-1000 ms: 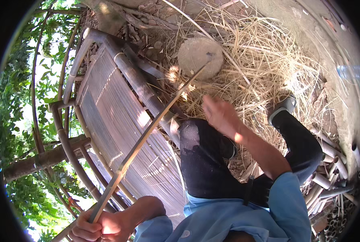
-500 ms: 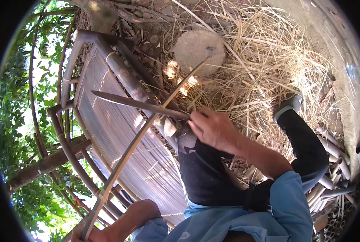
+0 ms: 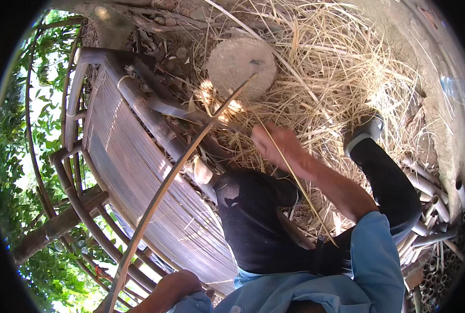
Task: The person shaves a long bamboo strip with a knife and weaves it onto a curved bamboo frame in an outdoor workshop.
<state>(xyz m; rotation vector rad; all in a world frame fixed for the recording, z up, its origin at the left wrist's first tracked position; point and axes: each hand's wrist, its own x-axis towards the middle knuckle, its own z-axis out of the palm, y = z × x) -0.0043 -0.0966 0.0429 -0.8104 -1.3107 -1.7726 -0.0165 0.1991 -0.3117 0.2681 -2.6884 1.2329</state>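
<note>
Knife (image 3: 171,109) has shifted up the strip (image 3: 162,192) toward the stump (image 3: 237,56)'s near edge, right hand (image 3: 278,146) curled tight round its handle, can't tell on the left, hand's out of frame.

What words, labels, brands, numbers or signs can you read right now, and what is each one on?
None can be read.
Pale round mark on the blue shirt: too small to read, cut by the lower edge.
Clear bottle at the far right: too blurred to tell any print.
Knife and long strip: no lettering visible; the blade is blurred.
</note>
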